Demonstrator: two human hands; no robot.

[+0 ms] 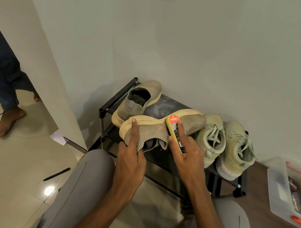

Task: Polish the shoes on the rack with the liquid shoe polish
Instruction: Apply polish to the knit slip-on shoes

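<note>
Head view: the left hand [131,154] grips the knit shoe [161,127] at its collar, held on its side above the rack [107,109], while the right hand [188,152] holds the polish bottle [176,133] with its applicator end against the upper. Good practice would be light, even strokes, with the shoe held steady and the pale sole kept free of polish. Its mate [138,99] lies at the rack's far left, and the laced pair [225,145] stands to the right.

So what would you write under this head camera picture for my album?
Left hand holds a knit shoe while right hand presses the polish bottle against it.
</note>
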